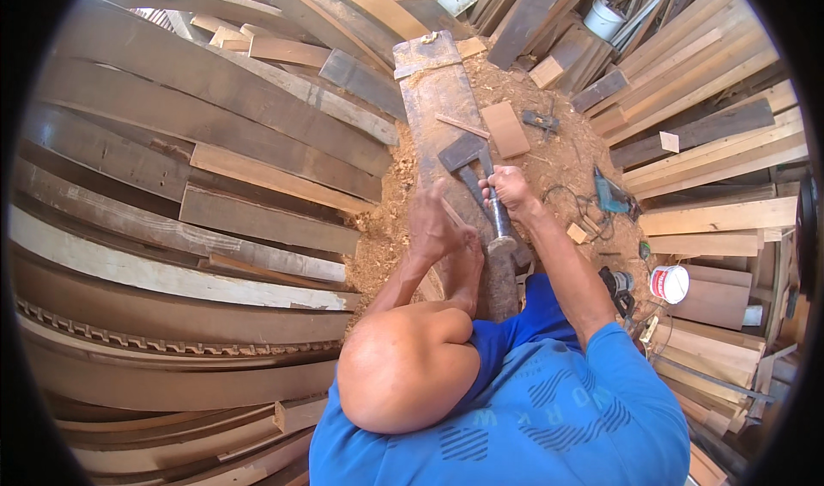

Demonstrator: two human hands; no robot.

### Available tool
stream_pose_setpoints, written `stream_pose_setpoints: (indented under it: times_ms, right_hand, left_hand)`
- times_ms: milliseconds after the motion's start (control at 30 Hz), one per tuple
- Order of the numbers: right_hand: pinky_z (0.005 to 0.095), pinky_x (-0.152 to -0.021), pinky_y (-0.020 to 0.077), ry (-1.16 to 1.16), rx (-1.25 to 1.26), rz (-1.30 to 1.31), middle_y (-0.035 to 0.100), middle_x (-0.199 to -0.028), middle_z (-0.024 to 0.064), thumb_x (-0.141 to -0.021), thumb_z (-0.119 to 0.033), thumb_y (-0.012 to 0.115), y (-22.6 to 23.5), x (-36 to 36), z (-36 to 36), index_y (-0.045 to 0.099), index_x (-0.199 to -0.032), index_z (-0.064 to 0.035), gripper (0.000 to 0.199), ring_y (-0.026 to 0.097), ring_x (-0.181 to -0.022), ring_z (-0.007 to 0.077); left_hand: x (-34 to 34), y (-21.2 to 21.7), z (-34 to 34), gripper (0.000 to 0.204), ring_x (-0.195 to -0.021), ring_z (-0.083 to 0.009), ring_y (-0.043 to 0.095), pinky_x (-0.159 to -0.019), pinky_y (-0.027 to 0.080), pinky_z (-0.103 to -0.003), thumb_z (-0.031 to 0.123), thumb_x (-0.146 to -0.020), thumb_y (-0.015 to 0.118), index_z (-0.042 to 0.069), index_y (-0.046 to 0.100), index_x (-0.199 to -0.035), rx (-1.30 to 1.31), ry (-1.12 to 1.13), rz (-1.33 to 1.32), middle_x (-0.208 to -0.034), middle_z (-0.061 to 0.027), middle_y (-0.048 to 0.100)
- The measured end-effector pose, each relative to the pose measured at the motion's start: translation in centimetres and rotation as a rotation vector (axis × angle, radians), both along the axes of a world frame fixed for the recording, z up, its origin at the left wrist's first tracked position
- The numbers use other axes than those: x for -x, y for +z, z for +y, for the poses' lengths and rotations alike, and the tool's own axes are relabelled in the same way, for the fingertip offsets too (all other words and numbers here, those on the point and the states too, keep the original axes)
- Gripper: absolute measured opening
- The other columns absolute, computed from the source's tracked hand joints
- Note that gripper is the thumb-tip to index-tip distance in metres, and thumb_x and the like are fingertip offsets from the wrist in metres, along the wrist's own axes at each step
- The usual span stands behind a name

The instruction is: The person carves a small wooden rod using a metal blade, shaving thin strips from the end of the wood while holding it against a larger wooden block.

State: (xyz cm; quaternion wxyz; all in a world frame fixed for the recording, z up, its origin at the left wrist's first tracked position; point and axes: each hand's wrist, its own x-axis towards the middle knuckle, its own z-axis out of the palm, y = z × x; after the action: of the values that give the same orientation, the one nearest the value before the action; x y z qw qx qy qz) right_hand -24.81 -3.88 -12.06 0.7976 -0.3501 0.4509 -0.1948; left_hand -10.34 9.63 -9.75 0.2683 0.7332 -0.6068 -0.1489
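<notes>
My right hand (512, 189) is closed around a long chisel-like tool (499, 220) with a grey cylindrical shaft and a flared round end toward me. Next to that hand, a dark flat metal piece (462, 152) lies on the worn wooden bench plank (446, 100); whether it joins the tool I cannot tell. My left hand (432, 220) is around a narrow light piece of wood (452, 212), with its fingers partly blurred. Against this wood and the left hand is my bare foot (468, 263), on the bench. A thin wood strip (463, 125) and a brown wood block (505, 130) lie farther off.
Long dark planks (215, 134) fill the left side, and lighter boards (712, 160) are stacked at right. Sawdust and shavings (566, 155) cover the floor. A black clamp-like tool (541, 122), a teal power tool (611, 194) with a cord and a white bucket (669, 284) stand right of the bench.
</notes>
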Motion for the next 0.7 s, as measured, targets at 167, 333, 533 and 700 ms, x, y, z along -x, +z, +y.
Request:
stream_pose_setpoints:
  times_ms: [167,333,533,700]
  right_hand:
    - [0.0362,-0.061,0.0547,0.088,0.383,0.0,0.061,-0.076,0.0133,-0.088,-0.013,0.056,-6.5,-1.8,0.8,0.058,-0.103,0.0029,0.022,0.064,-0.067,0.0242]
    - [0.0432,-0.07,0.0549,0.319,1.103,0.488,0.062,-0.078,0.017,-0.086,-0.018,0.061,-8.6,-1.5,1.0,0.059,-0.108,0.0035,0.031,0.065,-0.073,0.0315]
    - [0.0472,-0.077,0.0537,0.415,1.389,1.13,0.068,-0.093,0.0251,-0.07,-0.029,0.074,-7.4,0.3,1.8,0.062,-0.104,0.0054,0.05,0.066,-0.084,0.0411]
    - [0.0362,-0.069,0.0495,0.684,0.468,0.552,0.066,-0.093,0.0179,-0.067,-0.025,0.068,-0.1,2.3,-0.2,0.062,-0.099,0.0067,0.045,0.063,-0.079,0.0206]
  left_hand:
    - [2.2,7.3,-2.8,0.061,-0.128,-0.041,0.044,-0.105,0.039,-0.048,0.02,-0.067,0.085,0.005,0.061,-0.121,0.367,-0.648,-0.243,-0.141,-0.0283,0.043]
    - [-1.5,7.6,-3.8,0.026,-0.078,-0.0154,0.066,-0.072,0.055,-0.028,0.007,-0.083,0.073,0.003,0.063,-0.107,0.382,-0.074,0.617,-0.087,-0.0059,0.067]
    - [-4.0,6.1,-4.6,0.011,-0.064,-0.0059,0.059,-0.058,0.048,-0.021,0.007,-0.087,0.069,0.004,0.059,-0.089,0.353,0.174,0.815,-0.072,-0.0001,0.06]
    - [-4.3,3.7,-5.1,0.008,-0.063,-0.0063,0.06,-0.058,0.05,-0.021,0.005,-0.088,0.066,0.003,0.058,-0.092,0.333,0.155,0.82,-0.073,0.0004,0.059]
